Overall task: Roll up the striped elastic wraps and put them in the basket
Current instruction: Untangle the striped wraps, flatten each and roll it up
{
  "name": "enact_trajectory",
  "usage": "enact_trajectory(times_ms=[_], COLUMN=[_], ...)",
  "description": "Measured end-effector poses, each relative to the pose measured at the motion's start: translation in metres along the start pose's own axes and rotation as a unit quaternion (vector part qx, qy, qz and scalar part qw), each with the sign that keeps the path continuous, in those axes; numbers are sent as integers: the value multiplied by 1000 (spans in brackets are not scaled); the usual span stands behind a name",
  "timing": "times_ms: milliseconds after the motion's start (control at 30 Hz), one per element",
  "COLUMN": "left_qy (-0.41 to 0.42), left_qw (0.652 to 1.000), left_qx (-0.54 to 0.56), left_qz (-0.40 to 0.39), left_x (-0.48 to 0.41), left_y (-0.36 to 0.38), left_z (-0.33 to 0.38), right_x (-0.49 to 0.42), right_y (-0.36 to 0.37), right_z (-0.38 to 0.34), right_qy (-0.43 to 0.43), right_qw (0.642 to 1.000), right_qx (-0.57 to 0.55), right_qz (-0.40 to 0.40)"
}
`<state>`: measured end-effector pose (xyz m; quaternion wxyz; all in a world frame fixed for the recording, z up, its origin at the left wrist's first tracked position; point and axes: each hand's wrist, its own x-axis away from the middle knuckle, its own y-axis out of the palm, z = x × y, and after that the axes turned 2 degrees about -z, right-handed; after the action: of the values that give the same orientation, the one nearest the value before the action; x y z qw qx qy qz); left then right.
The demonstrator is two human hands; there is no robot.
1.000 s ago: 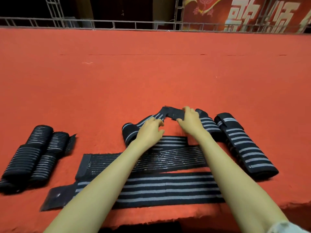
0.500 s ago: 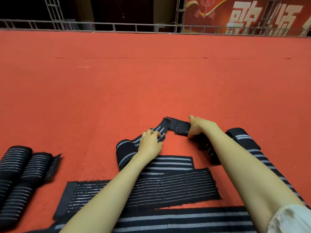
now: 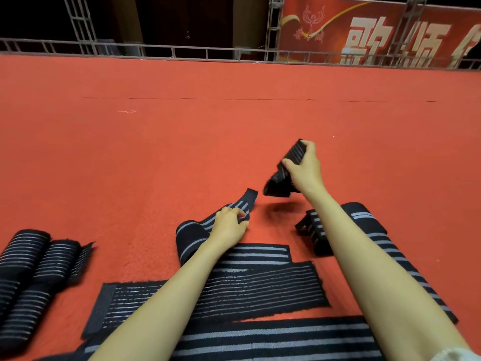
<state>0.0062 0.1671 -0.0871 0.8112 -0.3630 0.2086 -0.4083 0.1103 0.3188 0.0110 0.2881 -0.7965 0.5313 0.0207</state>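
The right hand (image 3: 303, 173) is curling its fingers round a soft wrap (image 3: 292, 155) and holding it up above the red carpet (image 3: 156, 157). The left hand (image 3: 229, 226) is pinching another wrap (image 3: 195, 227) lying on the carpet. They are looking light and floppy, so grabbing one end is looking best for rolling.
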Motion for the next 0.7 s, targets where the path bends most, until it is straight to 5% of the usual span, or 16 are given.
enact_trajectory(times_ms=[133, 233, 400, 567, 700], left_qy=[2, -29, -6, -69, -49], left_qw=[972, 860, 810, 865, 941], left_qx=[213, 501, 585, 491, 288], left_qz=[101, 94, 38, 77, 170], left_x=[16, 38, 78, 111, 130], left_y=[-30, -62, -92, -94, -101], left_z=[20, 41, 48, 33, 23], right_x=[31, 59, 99, 131, 151], right_y=[-2, -7, -16, -23, -28], right_z=[-35, -53, -67, -72, -76], right_qy=[-107, -139, -158, -157, -150], right_qw=[988, 966, 942, 935, 933], right_qx=[-59, -99, -116, -112, -113], right_qz=[-95, -193, -272, -297, -306])
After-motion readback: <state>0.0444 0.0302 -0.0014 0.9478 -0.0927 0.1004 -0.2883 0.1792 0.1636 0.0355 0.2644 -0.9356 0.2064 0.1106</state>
